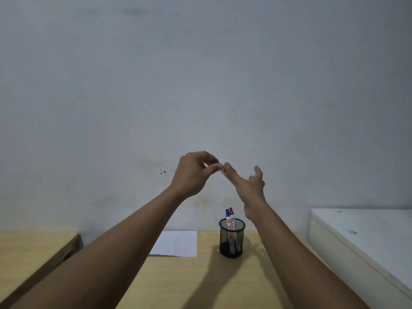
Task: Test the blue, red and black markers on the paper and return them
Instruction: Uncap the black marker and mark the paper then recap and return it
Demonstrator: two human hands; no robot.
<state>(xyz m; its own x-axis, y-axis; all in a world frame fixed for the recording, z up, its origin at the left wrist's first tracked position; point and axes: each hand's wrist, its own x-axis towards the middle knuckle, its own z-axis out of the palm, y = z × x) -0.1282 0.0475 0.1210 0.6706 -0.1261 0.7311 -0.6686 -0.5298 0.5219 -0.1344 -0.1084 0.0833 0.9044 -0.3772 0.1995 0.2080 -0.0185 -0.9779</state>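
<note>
Two hands raised at frame centre, before the wall. Left hand [192, 175] pinching a small black cap [215, 161] between thumb and fingertips. Right hand [248, 186] gripping a marker [223, 172], mostly hidden behind the palm, white barrel slanting up-left toward the cap; outer fingers spread. Below, lower centre: one black mesh cup [231, 240] on the bench [174, 282], holding two markers upright, blue [227, 216] and red [231, 216], caps up. One sheet of paper [178, 243] left of it, lying flat.
</note>
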